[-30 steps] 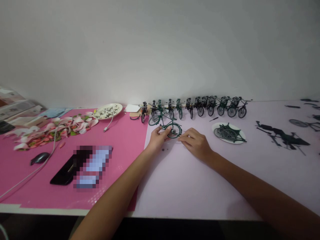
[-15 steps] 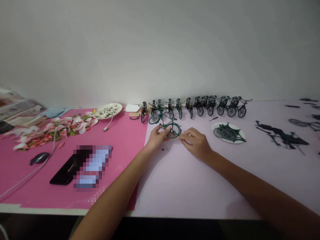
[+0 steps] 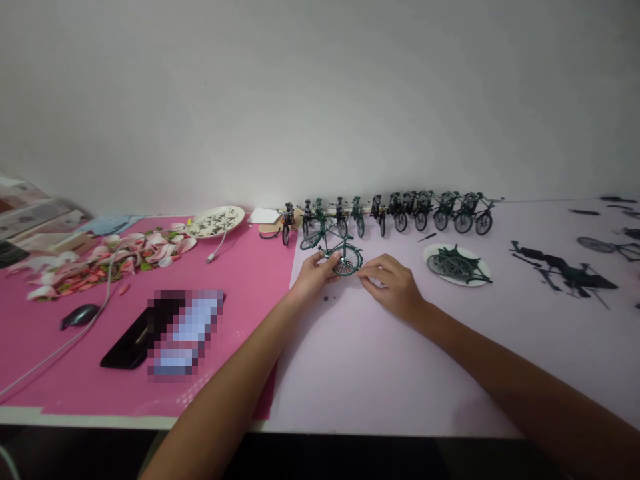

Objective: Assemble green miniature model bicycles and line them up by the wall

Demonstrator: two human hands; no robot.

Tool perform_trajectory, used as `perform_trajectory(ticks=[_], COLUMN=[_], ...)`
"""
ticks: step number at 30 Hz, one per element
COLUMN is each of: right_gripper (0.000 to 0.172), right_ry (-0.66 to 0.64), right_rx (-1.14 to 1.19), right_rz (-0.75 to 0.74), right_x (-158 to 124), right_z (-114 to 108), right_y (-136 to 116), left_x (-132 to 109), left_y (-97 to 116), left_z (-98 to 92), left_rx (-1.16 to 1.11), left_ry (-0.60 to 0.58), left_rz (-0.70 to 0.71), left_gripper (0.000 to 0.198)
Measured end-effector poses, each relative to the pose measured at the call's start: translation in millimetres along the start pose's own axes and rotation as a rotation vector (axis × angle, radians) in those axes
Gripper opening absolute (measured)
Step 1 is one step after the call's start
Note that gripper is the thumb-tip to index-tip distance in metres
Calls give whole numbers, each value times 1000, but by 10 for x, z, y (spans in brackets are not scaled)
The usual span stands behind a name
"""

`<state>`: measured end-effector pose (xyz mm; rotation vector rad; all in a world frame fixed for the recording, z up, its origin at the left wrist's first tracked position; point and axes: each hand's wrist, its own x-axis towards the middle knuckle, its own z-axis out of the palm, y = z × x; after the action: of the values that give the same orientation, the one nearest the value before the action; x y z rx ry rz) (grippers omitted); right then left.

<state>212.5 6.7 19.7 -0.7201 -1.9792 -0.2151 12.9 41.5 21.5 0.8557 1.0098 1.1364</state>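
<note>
Bench observation, head view. A small green bicycle is held low over the lilac half of the worktop, near the seam with the pink covering. The left hand grips it, thumb and fingers closed beside the nearer wheel; the other wheel points up and left, overlapping part of the row behind. The right hand is at the nearer wheel's outer edge, fingers bent and tips drawn in toward the thumb. I cannot tell whether they pinch the bicycle's end, a small piece, or nothing.

Small dark bits lie just below the left hand. Along the wall stands a row of small bicycles, black and green, upright. In front of it lies a slim dark stick. To the right of the hands, a white plate carries wheels and dark green parts, overlapping; farther right, loose dark parts lie in a cluster.

Pink side: a pale plate with small dark pieces, a white cable's plug just in front of it, a heap of pink petals, and a rounded black object. Nearer the front edge, a black phone lies beside a pixelated item.
</note>
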Motion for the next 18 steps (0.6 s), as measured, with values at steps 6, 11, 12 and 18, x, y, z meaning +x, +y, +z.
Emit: perform_trajectory(ticks=[6,11,12,18], right_gripper=[19,17,17,23], right_ry=[29,14,12,40], right_rx=[15,-14,-22,-111], right_rz=[-54,-51,-48,-163], right_x=[10,-9,-9,44], right_z=[7,8,4,-30], right_y=[-30,-34,-35,-77], left_x=[-28,-126,-145,-172], left_y=[20,161,194,240], left_z=[-21,19,25,41], left_rx=[8,91,123,183], left_ry=[-119,-12,-6,16], left_rz=[-14,121,155,186], left_gripper=[46,58,59,62])
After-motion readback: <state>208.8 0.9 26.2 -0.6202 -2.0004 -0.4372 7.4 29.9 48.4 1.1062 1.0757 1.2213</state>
